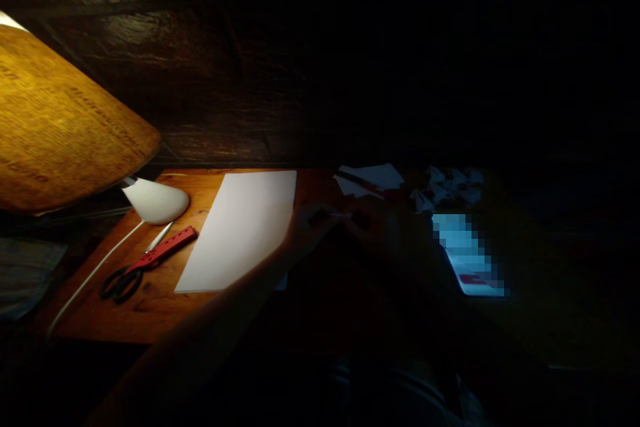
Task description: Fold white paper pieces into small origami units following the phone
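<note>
In deep shadow over the table's middle, my left hand (309,221) and my right hand (369,225) face each other, fingers closed. Between their fingertips shows a small pale strip of paper (341,215), gripped from both sides; its exact shape is too dark to make out. A stack of white paper sheets (245,227) lies to the left, partly behind my left forearm. Beyond my hands are loose pieces of white paper (383,175) with a dark and red long tool (363,181) across them. Several small folded papers (447,188) sit in a pile at the right.
A lit lamp with a yellow shade (65,127) and white base (157,201) stands left, its cord (95,273) trailing forward. Nearby lie black-handled scissors with a red cover (160,252) and a white pen-like stick (160,237). A glowing phone (465,257) lies right on the wooden table (165,313).
</note>
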Action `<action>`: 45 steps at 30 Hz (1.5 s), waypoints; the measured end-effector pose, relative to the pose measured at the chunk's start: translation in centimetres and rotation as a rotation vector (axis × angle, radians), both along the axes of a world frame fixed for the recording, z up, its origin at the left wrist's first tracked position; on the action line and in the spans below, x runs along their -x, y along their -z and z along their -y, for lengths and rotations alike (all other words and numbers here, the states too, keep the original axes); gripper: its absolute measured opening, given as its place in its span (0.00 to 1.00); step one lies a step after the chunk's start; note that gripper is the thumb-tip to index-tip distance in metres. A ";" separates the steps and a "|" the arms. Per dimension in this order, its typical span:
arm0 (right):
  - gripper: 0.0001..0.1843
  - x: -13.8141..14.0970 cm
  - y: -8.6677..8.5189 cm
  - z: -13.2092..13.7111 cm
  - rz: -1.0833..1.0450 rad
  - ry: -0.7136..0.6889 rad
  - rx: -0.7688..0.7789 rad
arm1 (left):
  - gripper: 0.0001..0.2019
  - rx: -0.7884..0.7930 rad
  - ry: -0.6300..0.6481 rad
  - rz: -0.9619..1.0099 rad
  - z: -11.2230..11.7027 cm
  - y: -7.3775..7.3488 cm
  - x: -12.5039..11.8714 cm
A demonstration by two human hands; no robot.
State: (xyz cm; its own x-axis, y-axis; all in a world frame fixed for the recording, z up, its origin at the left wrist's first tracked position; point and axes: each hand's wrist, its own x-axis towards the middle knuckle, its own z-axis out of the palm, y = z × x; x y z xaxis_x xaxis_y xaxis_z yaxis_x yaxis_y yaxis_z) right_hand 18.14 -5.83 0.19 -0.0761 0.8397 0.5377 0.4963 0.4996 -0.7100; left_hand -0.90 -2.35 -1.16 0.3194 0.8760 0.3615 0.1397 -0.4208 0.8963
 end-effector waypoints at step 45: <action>0.08 -0.3 0.3 -0.1 0.216 -0.007 -0.100 | 0.07 -0.279 -0.089 -0.094 0.4 -0.5 0.3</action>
State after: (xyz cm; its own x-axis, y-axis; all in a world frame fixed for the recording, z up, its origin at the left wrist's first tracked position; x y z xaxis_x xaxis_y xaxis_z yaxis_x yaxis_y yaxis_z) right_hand 18.49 -5.76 -0.11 -0.2034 0.7822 0.5889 0.6276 0.5659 -0.5347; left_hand -1.19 -2.76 -0.67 0.2895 0.7732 0.5642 0.2638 -0.6311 0.7295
